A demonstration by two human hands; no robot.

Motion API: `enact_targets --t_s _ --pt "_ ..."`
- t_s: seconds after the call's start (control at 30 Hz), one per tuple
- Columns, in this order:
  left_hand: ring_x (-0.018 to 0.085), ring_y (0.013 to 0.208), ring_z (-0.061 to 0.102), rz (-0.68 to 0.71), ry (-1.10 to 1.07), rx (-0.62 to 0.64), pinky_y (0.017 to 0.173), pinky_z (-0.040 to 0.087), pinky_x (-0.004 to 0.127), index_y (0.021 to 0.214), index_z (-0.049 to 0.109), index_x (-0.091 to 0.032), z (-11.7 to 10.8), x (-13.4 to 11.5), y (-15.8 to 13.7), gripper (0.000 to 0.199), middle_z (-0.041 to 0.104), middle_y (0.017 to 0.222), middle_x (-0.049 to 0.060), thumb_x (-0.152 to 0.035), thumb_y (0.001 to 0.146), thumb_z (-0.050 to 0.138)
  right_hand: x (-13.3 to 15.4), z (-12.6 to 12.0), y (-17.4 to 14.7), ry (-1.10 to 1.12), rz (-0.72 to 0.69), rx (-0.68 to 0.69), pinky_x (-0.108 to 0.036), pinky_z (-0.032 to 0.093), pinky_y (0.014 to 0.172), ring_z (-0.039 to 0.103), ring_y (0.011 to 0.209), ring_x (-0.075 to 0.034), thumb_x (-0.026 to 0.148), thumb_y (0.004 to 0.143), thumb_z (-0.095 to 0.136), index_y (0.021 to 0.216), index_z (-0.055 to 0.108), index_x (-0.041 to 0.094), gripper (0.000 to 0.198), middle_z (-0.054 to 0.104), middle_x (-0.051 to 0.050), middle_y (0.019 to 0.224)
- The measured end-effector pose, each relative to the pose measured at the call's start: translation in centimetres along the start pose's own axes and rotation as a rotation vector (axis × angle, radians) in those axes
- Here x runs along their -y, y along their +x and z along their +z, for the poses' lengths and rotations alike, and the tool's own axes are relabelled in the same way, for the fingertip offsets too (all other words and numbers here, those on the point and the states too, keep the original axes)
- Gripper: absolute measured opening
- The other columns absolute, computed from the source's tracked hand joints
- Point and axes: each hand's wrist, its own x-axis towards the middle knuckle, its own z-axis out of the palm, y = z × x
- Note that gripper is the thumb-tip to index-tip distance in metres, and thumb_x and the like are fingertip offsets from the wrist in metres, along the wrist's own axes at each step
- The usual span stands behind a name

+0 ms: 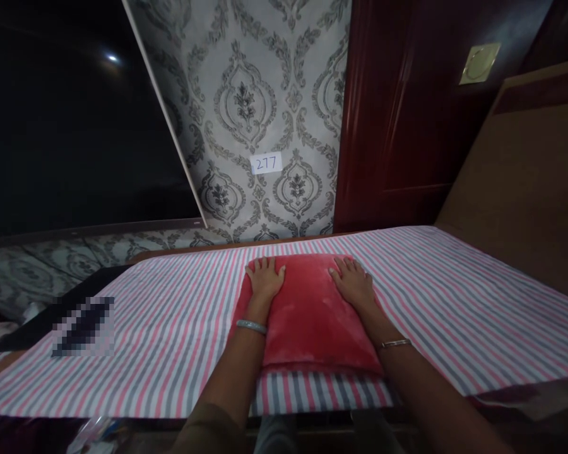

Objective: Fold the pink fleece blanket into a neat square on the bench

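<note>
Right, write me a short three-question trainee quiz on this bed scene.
1. True or false: both hands lie flat on the red cushion.
2. Which wrist wears the pale beaded bracelet: A) left, B) right?
3. What number is on the paper label on the patterned wall?

Key:
1. True: the left hand and right hand rest palm down on its far corners, fingers spread.
2. A. The right wrist wears a thin metal bangle.
3. 277.

The cushion lies on the striped sheet.

Bare forearms, a pale beaded bracelet (252, 326) at the left wrist (a thin metal bangle (394, 343) at the right).
</note>
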Motion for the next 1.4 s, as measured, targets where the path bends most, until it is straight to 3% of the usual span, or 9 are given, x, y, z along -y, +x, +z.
enact_targets --t_s 0.17,0.3,0.43,0.6,0.77,0.9,1.03,1.17,1.4 --pt "0.038 0.138 0.037 -0.015 -0.005 0.004 0.115 0.021 0.066 0.144 0.05 -0.017 0.0 0.0 -0.1 0.06 0.05 0.149 0.015 -0.05 0.098 0.031 1.9 -3.1 0.7 -0.058 0.036 0.131 -0.06 0.026 0.113 0.023 0.149 -0.031 0.048 0.101 0.027 0.153 0.037 0.024 0.058 0.031 -0.011 0.161" --pt "0.037 0.139 0.037 -0.018 -0.008 -0.007 0.115 0.022 0.065 0.143 0.051 -0.019 -0.2 -0.1 -0.2 0.058 0.051 0.148 0.015 -0.049 0.097 0.032 5.4 -5.0 0.9 -0.094 -0.13 0.109 -0.062 0.018 0.115 0.017 0.151 -0.033 0.056 0.1 0.03 0.157 0.031 0.028 0.064 0.026 -0.009 0.163" --pt "0.037 0.139 0.037 -0.017 -0.02 -0.003 0.115 0.023 0.065 0.144 0.05 -0.019 -0.2 0.0 -0.2 0.059 0.05 0.149 0.014 -0.05 0.098 0.031 7.0 -2.3 -0.5 -0.081 -0.224 0.121 -0.06 0.018 0.116 0.02 0.15 -0.033 0.059 0.099 0.032 0.155 0.035 0.029 0.064 0.03 -0.007 0.162" --pt "0.037 0.139 0.037 -0.008 -0.042 -0.022 0.115 0.023 0.066 0.141 0.053 -0.019 0.2 0.2 -0.1 0.058 0.051 0.148 0.014 -0.05 0.097 0.034 6.3 1.5 -2.3 -0.103 -0.23 0.022 -0.055 0.018 0.117 0.024 0.149 -0.031 0.056 0.099 0.037 0.153 0.04 0.028 0.061 0.034 -0.006 0.16" --pt "0.035 0.144 0.033 0.004 -0.059 -0.095 0.116 0.023 0.063 0.143 0.051 -0.017 -1.3 -0.2 -0.4 0.056 0.044 0.154 0.017 -0.046 0.096 0.039 6.3 1.3 -2.3 -0.099 -0.226 -0.01 -0.054 0.018 0.117 0.026 0.148 -0.031 0.055 0.098 0.038 0.151 0.043 0.028 0.059 0.036 -0.006 0.159" --pt "0.032 0.148 0.029 0.118 -0.058 -0.125 0.119 0.021 0.06 0.144 0.05 -0.018 -3.0 -0.6 -2.4 0.055 0.04 0.157 0.015 -0.044 0.097 0.039 6.3 1.3 -2.2 -0.094 -0.241 -0.026 -0.053 0.016 0.118 0.026 0.148 -0.03 0.056 0.098 0.038 0.151 0.044 0.028 0.06 0.038 -0.006 0.158" --pt "0.034 0.151 0.022 0.169 -0.018 -0.024 0.119 0.013 0.065 0.149 0.045 -0.027 -1.9 -0.6 -5.1 0.058 0.032 0.162 0.008 -0.05 0.096 0.039 6.2 1.5 -2.2 -0.087 -0.222 -0.003 -0.054 0.016 0.118 0.025 0.148 -0.03 0.057 0.098 0.038 0.152 0.041 0.029 0.061 0.035 -0.005 0.16" --pt "0.037 0.15 0.021 0.146 0.014 0.083 0.118 0.009 0.069 0.151 0.042 -0.028 -0.3 -0.5 -6.2 0.06 0.032 0.161 0.008 -0.052 0.097 0.034 6.1 1.4 -2.3 -0.099 -0.212 0.026 -0.054 0.016 0.118 0.022 0.149 -0.031 0.057 0.098 0.037 0.153 0.04 0.03 0.062 0.032 -0.005 0.161" --pt "0.037 0.15 0.024 0.136 0.016 0.121 0.118 0.011 0.069 0.152 0.04 -0.027 -0.9 -0.6 -6.0 0.061 0.033 0.161 0.008 -0.053 0.097 0.034 6.7 0.1 -2.0 -0.095 -0.198 0.133 -0.055 0.015 0.118 0.018 0.151 -0.03 0.059 0.098 0.035 0.155 0.034 0.03 0.064 0.027 -0.005 0.163"
